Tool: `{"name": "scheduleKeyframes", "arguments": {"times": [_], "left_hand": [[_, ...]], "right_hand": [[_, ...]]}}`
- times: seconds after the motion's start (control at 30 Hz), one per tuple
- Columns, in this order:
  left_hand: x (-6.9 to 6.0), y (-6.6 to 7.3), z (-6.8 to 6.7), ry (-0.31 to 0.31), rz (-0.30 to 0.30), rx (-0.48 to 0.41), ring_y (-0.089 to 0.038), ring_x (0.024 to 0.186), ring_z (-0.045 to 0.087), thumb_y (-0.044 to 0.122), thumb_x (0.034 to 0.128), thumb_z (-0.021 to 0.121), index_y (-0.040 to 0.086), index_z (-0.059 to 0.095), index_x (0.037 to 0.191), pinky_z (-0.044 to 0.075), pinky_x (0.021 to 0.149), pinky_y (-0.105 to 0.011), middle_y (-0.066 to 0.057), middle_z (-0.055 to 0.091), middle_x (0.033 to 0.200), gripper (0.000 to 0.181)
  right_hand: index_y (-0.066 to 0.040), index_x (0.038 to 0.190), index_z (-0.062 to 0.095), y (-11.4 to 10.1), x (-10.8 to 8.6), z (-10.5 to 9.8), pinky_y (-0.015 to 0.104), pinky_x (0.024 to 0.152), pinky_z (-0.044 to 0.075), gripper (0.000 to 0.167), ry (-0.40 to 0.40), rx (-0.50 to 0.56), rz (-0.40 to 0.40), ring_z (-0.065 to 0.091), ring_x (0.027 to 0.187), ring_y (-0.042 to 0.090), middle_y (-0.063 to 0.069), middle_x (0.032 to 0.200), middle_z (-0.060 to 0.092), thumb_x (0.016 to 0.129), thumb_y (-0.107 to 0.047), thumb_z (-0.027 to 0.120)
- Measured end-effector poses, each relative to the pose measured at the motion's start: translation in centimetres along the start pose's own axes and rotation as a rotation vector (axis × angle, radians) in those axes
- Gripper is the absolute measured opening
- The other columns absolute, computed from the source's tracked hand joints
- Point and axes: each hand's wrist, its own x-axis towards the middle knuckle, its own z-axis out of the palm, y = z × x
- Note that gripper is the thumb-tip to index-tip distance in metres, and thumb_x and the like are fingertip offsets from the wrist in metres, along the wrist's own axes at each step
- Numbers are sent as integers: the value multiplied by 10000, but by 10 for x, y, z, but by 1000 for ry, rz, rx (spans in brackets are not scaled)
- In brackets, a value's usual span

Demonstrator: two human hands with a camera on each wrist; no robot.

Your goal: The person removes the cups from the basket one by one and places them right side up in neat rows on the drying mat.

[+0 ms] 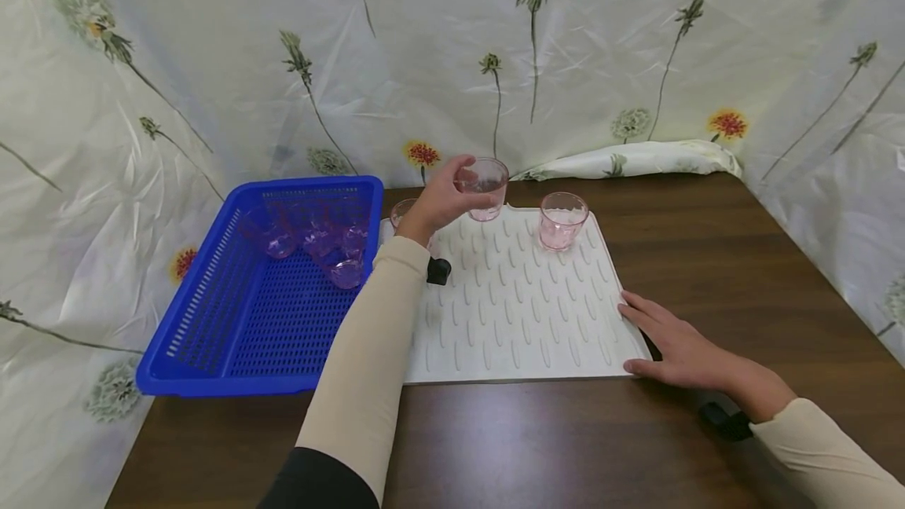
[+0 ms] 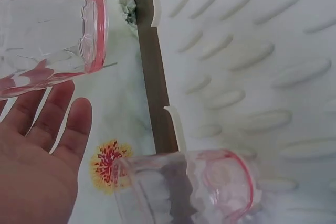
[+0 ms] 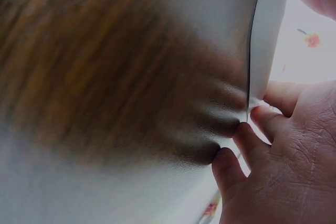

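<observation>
Around the back and sides hung a pale cloth (image 1: 424,61), printed with dandelions and red-and-yellow flowers, a thick fold of it lying along the far edge of the dark brown, wood-grained bench (image 1: 495,446). A blue slotted basket (image 1: 205,387) stood at the left, and just beside it a white mat (image 1: 516,320) lay flat, its surface covered with rows of slim raised ridges. The right hand (image 1: 679,348) had its fingers extended and spread a little, the fingertips touching the mat's right edge and the thumb near its closest corner. The left hand (image 1: 448,199) held a glass (image 1: 489,185) between thumb and fingers, above the far edge of the mat, wide end uppermost. That glass was clear through its walls with a faint pink tint, gathering to a stronger pink in the thick base, where a wavy, faceted band ran round. A matching tumbler (image 1: 563,222) stood upright near the mat's far right corner, and another glass (image 1: 402,213) showed partly behind the left wrist. Several more pink glasses (image 1: 346,272), looking purplish against the blue, were clustered toward the basket's far end.
</observation>
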Motion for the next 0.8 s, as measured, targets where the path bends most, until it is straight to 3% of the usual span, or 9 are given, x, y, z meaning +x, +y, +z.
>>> {"name": "scheduleKeyframes", "arguments": {"times": [0.5,0.8], "left_hand": [[2,-17,40,-15,-47,-17,-237,1417,435,286,830,799,140,377,1502,427,1137,-428,-40,441,1542,808],[8,-35,52,-10,-77,-55,-295,1427,427,255,847,783,118,317,1542,404,1157,-445,-119,466,1523,848]], "right_hand": [[22,1473,396,1,-4,2,652,1004,416,849,3,-6,9,357,1365,440,245,1564,311,841,-437,728],[17,1480,388,0,-1,0,639,998,420,844,-2,-6,11,357,1370,435,237,1571,303,846,-420,733]]}}
